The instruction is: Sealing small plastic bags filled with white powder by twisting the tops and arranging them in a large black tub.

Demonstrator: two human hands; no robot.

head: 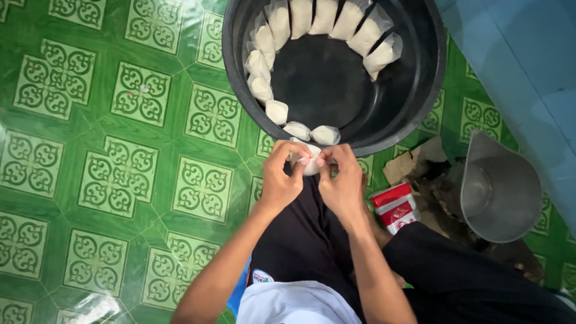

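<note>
Both my hands meet at the near rim of a big black tub. My left hand and my right hand pinch one small clear bag of white stuff between their fingertips, just outside the tub's edge. Inside the tub, several similar filled white bags lean in a ring against the wall, from the near side round the left to the far right. The tub's black middle is bare.
A grey metal scoop-shaped pan lies to the right on the floor. A red and white packet and torn cardboard lie beside my right knee. Green patterned tiles cover the floor on the left. A blue surface runs along the far right.
</note>
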